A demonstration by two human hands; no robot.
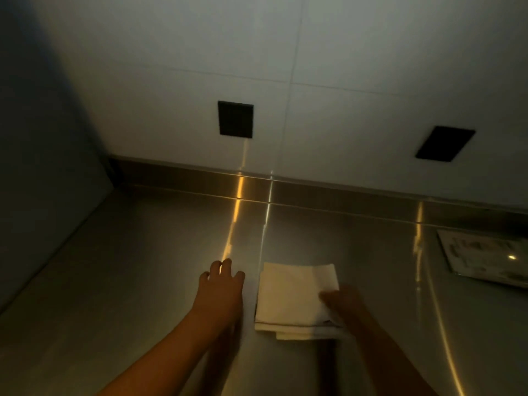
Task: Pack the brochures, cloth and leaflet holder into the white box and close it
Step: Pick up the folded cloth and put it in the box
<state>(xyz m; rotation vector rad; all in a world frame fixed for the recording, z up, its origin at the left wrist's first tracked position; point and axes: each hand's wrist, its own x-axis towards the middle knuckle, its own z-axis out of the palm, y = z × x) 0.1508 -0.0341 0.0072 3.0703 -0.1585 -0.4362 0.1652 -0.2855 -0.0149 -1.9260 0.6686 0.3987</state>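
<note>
A folded white cloth [294, 295] lies flat on the steel counter [128, 267], near the middle bottom of the view. My right hand [341, 305] grips its right near corner, fingers closed on the fabric. Just left of the cloth, my left hand [221, 287] hovers over the counter with its fingers spread and nothing in it, not touching the cloth. A printed sheet or clear leaflet holder [485, 257] lies flat at the right edge, partly cut off. The white box and the brochures are out of sight.
A white tiled wall [343, 67] rises behind the counter, with two black square outlets [235, 119] [445, 143] set into it. A dark panel [37, 138] closes off the left side. The light is dim, with bright reflections on the steel.
</note>
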